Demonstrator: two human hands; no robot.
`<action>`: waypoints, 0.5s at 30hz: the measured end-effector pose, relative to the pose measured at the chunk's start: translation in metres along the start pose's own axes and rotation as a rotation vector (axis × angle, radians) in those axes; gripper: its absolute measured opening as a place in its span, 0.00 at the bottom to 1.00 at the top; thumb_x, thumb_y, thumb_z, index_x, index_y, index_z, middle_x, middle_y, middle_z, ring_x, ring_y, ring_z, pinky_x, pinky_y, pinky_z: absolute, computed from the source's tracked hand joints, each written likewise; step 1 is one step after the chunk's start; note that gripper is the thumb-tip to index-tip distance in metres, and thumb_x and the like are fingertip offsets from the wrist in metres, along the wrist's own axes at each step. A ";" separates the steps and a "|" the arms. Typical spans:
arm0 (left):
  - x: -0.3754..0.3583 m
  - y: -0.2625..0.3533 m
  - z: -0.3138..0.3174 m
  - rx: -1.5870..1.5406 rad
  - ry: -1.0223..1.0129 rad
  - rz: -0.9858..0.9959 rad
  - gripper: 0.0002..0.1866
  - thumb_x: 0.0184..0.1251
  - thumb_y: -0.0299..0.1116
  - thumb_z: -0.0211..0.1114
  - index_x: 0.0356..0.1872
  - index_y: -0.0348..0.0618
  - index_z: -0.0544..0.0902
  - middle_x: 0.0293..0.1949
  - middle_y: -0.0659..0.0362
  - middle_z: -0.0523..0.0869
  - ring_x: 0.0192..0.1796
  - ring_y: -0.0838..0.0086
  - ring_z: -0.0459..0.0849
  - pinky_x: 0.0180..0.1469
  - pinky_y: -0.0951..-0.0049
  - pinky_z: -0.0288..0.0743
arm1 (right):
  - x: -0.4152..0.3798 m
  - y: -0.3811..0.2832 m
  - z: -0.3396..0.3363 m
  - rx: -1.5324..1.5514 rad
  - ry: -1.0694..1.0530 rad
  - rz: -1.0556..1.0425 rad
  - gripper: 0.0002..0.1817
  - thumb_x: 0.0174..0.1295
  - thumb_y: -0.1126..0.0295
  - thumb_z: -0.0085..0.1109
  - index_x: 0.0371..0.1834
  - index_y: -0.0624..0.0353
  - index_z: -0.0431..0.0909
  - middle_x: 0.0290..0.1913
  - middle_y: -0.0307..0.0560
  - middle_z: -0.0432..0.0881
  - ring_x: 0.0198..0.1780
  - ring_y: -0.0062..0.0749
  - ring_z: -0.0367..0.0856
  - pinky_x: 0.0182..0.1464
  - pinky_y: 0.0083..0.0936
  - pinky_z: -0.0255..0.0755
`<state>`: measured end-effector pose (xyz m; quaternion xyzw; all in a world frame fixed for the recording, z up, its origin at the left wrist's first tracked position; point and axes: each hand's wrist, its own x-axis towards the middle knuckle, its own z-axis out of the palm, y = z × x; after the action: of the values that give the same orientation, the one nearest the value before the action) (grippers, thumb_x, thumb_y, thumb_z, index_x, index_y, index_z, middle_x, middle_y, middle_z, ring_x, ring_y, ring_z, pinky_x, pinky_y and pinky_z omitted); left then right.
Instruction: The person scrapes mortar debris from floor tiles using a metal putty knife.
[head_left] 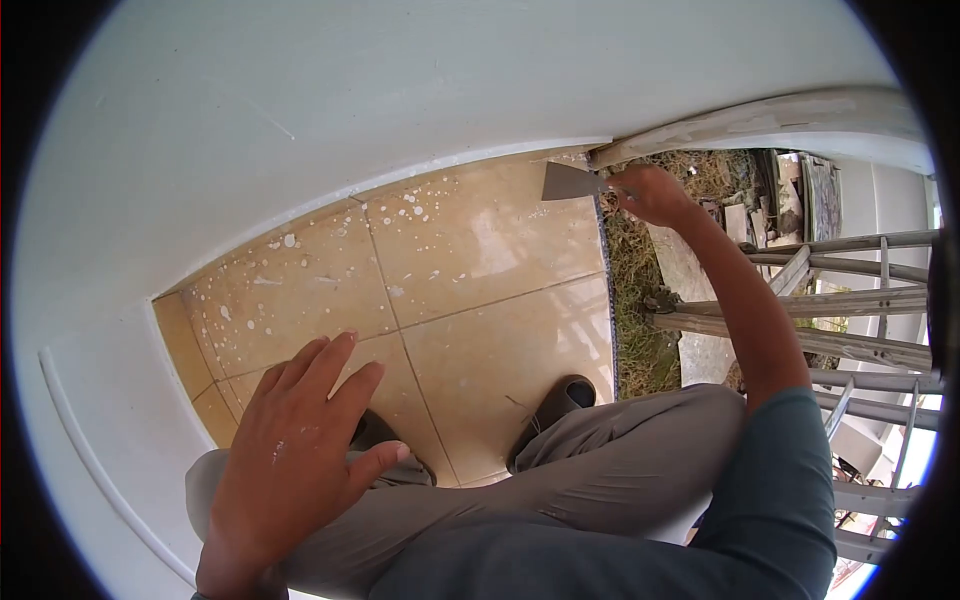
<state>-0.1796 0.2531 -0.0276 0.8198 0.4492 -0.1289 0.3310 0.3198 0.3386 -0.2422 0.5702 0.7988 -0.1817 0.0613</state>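
Note:
My right hand (652, 196) is closed around the handle of a scraper (572, 182) at the upper right. The scraper's wide grey blade points left, over the tiled floor (500, 340) near its outer edge and the wall base. Whether the blade touches the tile cannot be told. My left hand (300, 440) is at the lower left above my knee, fingers apart, holding nothing. White paint spots (290, 241) are scattered over the beige tiles, mostly along the white wall (400, 90).
Beyond the tile edge lie grass (640, 340) and a concrete strip (690, 280). A wooden ladder (850, 300) and metal rails stand at the right. Stacked boards (790, 200) are at the upper right. My shoes (560, 405) rest on the tiles.

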 end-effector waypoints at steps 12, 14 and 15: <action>0.002 0.036 0.006 0.041 0.005 0.030 0.36 0.55 0.53 0.76 0.62 0.41 0.81 0.71 0.48 0.74 0.71 0.49 0.72 0.70 0.53 0.68 | 0.017 -0.011 0.009 0.041 0.038 -0.068 0.16 0.60 0.63 0.61 0.49 0.52 0.89 0.44 0.51 0.89 0.46 0.49 0.87 0.54 0.43 0.81; -0.001 0.039 0.007 0.032 0.015 0.006 0.36 0.56 0.53 0.76 0.62 0.42 0.81 0.71 0.48 0.74 0.71 0.49 0.72 0.70 0.53 0.68 | 0.011 0.002 0.016 0.069 0.062 -0.045 0.16 0.59 0.62 0.61 0.48 0.53 0.89 0.43 0.52 0.89 0.46 0.50 0.87 0.54 0.43 0.81; -0.002 0.040 0.008 0.026 0.017 -0.005 0.36 0.56 0.53 0.76 0.63 0.42 0.80 0.71 0.48 0.74 0.71 0.49 0.72 0.70 0.53 0.68 | 0.004 0.004 0.017 0.081 0.061 -0.012 0.16 0.59 0.62 0.61 0.48 0.53 0.89 0.42 0.52 0.89 0.45 0.50 0.87 0.55 0.43 0.81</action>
<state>-0.1470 0.2313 -0.0149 0.8240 0.4524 -0.1285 0.3159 0.3206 0.3368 -0.2598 0.5725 0.7958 -0.1967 0.0127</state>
